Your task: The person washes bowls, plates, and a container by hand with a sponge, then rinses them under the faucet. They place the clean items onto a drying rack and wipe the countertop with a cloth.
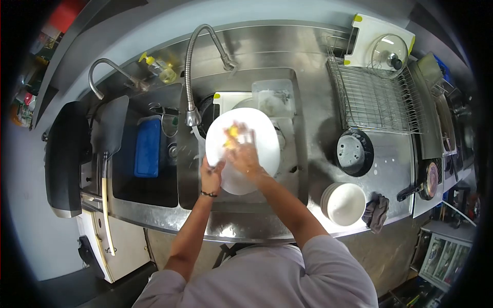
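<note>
Over the right-hand sink basin (303, 179), a large white plate (267, 133) is tilted toward me. My left hand (211, 177) grips its lower left rim. Pressed against the plate's face is my right hand (244, 154), slightly blurred, its fingers closed over a yellow sponge (232, 134) that is partly hidden. Behind the plate in the basin lie a clear plastic container (273, 95), a white cutting board (231, 97) and a dark pan (206, 114), all partly covered. The flexible faucet's spray head (193, 118) hangs just left of the plate.
A blue container (148, 148) stands in the left basin. At the back is a yellow-pump soap bottle (160, 68). To the right are a wire dish rack (377, 95), a glass lid (389, 54), a black pan (355, 152), stacked white bowls (346, 204) and a dark cloth (377, 211).
</note>
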Motion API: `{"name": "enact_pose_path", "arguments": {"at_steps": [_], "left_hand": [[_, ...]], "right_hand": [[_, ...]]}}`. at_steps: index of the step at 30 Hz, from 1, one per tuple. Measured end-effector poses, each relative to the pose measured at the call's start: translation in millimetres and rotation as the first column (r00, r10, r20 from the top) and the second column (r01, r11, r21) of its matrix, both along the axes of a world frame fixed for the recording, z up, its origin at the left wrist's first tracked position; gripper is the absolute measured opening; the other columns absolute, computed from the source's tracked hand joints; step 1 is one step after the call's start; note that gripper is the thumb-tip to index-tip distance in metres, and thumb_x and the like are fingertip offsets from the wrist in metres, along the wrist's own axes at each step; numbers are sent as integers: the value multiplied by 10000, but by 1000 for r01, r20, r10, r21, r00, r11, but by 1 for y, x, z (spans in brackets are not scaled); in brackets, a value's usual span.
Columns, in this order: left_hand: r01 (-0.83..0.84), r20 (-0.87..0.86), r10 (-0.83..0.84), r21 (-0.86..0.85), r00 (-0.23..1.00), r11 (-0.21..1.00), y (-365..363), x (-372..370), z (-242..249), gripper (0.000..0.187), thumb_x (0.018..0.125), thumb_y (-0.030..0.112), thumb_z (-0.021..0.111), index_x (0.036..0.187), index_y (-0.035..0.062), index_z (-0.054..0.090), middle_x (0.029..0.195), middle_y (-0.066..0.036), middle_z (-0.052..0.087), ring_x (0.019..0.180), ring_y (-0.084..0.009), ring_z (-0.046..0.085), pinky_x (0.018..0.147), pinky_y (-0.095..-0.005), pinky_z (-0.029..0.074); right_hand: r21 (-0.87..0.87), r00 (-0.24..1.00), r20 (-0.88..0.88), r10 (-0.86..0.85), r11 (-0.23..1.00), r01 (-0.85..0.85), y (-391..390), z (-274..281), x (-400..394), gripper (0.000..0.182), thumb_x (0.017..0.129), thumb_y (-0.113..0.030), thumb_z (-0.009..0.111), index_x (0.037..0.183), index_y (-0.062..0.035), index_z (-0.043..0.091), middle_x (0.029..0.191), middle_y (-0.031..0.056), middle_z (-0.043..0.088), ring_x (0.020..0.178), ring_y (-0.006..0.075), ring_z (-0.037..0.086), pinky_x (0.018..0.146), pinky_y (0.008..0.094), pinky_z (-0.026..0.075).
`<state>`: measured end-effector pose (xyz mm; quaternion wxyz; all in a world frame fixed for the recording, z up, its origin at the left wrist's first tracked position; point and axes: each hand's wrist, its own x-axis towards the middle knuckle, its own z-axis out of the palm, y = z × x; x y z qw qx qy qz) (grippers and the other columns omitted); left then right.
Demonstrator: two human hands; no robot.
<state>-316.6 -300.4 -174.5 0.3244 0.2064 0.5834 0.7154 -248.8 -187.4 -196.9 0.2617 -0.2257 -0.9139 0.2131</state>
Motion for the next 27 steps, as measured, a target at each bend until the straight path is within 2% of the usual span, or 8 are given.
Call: {"name": "enact_pose_path", "arguments": {"at_steps": [2, 6, 13, 17, 19, 21, 23, 27], "left_hand": [[140, -401, -195, -161, 895, 977, -6, 5, 8, 303, 821, -21, 519, 1122, -16, 482, 922, -69, 593, 798, -131, 573, 721, -281, 474], [72, -849, -316, -315, 423, 946, -4, 14, 5, 416, 753, -51, 526, 1152, 68, 521, 965, -171, 609, 825, -312, 617, 714, -323, 489], [-125, -723, -673, -662, -156, 739, -27, -15, 8, 646, 697, 47, 590, 1283, 263, 427, 1410, -191, 201, 1295, -352, 218, 987, -549, 228], [-94, -926, -339, -357, 165, 929, -40, -61, -22, 936, 691, 406, 665, 1396, 84, 140, 1438, -200, 64, 1341, -302, 75, 1048, -480, 128], [53, -152, -67, -95, 986, 994, -34, -79, -31, 823, 762, 490, 592, 1316, -31, 276, 1356, -189, 298, 1256, -252, 296, 1008, -367, 256], [105, 412, -134, 93, 901, 990, -13, -97, -19, 771, 789, 497, 567, 1269, -65, 353, 1300, -181, 403, 1195, -233, 401, 971, -331, 323], [-21, 71, 66, -510, 995, 860, -5, -115, -28, 567, 851, 474, 493, 1107, -31, 523, 974, -119, 596, 857, -191, 580, 733, -329, 464], [-289, -196, 224, -424, 955, 858, 3, -90, -27, 539, 837, 484, 525, 711, -38, 565, 611, -33, 539, 512, -146, 458, 489, -300, 379]], "right_hand": [[-405, 801, 78, -594, 715, 570, 9, -25, -3, 651, 863, -361, 452, 1381, -73, 184, 1394, 228, 209, 1267, 428, 200, 1037, 504, 142], [-712, 579, -276, -767, -241, -659, 15, 4, -1, 674, 850, -357, 509, 1347, -3, 222, 1294, 243, 353, 1191, 311, 376, 998, 384, 282], [-756, 667, -332, -667, -235, -612, -3, -14, 37, 381, 827, -172, 552, 1138, 30, 464, 1024, 124, 555, 909, 226, 561, 820, 330, 446], [-817, 698, -197, -688, -278, -505, 5, -14, 60, 397, 828, -167, 558, 1152, 42, 461, 1064, 125, 545, 952, 234, 546, 838, 337, 431], [-786, 723, -170, -669, -351, -509, 12, -20, 70, 398, 831, -173, 566, 1155, 38, 469, 1076, 103, 553, 968, 229, 537, 838, 348, 425], [-801, 772, -182, -609, -364, -476, 18, -23, 78, 403, 829, -174, 570, 1162, 27, 467, 1076, 96, 556, 968, 223, 537, 835, 340, 426], [-817, 813, -199, -547, -366, -446, 21, -28, 79, 408, 826, -174, 574, 1170, 17, 464, 1075, 89, 559, 968, 217, 537, 832, 331, 427], [-955, 754, -44, -655, 250, 161, 6, -24, 62, 405, 827, -168, 567, 1172, 15, 461, 1099, 148, 546, 1017, 273, 525, 866, 353, 408]]}}
